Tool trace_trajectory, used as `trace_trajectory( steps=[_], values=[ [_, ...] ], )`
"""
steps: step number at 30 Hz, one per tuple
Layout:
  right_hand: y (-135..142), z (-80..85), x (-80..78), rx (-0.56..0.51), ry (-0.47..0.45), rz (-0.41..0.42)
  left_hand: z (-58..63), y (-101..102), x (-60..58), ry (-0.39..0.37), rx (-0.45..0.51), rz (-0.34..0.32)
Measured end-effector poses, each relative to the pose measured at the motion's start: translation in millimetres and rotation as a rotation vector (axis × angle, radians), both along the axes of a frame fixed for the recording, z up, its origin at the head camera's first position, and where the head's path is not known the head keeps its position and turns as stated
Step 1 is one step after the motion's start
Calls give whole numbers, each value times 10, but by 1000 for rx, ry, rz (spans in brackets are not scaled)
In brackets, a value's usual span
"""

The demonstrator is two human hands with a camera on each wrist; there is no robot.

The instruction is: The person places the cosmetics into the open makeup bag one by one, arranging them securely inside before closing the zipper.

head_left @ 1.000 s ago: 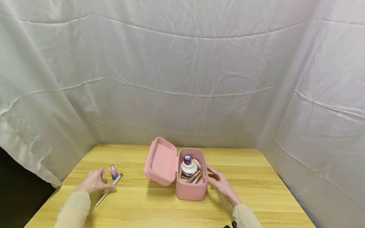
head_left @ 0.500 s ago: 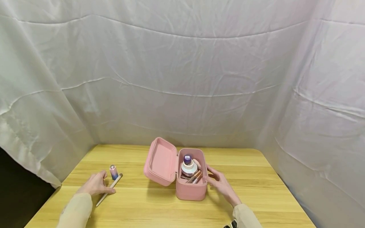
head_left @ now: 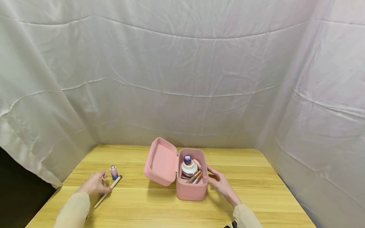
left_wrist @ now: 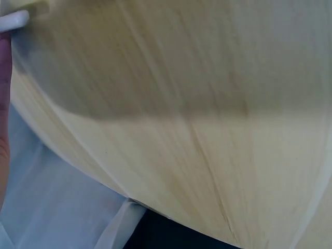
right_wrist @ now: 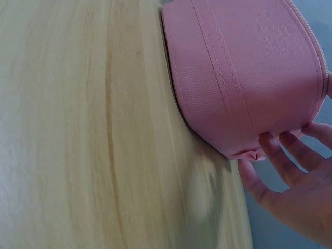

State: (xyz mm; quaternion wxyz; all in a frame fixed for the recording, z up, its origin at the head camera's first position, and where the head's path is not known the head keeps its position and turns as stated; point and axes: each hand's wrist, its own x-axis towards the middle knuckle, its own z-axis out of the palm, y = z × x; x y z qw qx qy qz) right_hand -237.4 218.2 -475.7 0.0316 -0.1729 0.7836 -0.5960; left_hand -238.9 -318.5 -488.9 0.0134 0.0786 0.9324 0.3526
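Observation:
A pink makeup case (head_left: 191, 191) stands with its lid (head_left: 162, 162) swung out to the left. Inside lie a purple-capped bottle (head_left: 187, 159), a round white-topped container (head_left: 189, 171) and slim metallic tubes (head_left: 195, 177). My right hand (head_left: 220, 184) holds the case's right wall, thumb at the rim and fingers along the outside; the right wrist view shows fingertips against the pink side. At the left, my left hand (head_left: 95, 184) pinches the pale handle of a makeup brush (head_left: 115, 182) lying slantwise, dark tip away. Only a finger and the handle's end (left_wrist: 14, 21) show in the left wrist view.
A small pink-and-blue bottle (head_left: 114, 172) with a silvery top stands just beyond the brush. The wooden table (head_left: 137, 209) ends at a pale cloth backdrop (head_left: 182, 120), which also hangs along both sides.
My left hand has drawn its thumb in onto the brush handle, and the brush has shifted slightly toward the near left. My right hand and the case have stayed put.

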Motion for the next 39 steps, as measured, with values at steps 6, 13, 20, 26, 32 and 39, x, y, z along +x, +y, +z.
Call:
trace_trajectory(
  steps=[6, 13, 20, 26, 32, 39],
  values=[
    [2, -4, -1, -4, 4, 8, 113, -13, 21, -34, 224, -127],
    [7, -5, -10, 5, 0, -1, 332, 8, -6, -5, 360, -169],
    [11, -10, -8, 9, -3, 2, 535, 57, -35, 83, 468, -178],
    [9, -15, -2, 1, -5, 8, 670, 134, -47, 87, 591, -195],
    [8, -19, -6, -4, -5, 7, 798, 224, -82, 119, 668, -204],
    [10, -26, -13, -6, -8, 3, 965, 400, -140, 135, 727, -248]
  ],
)
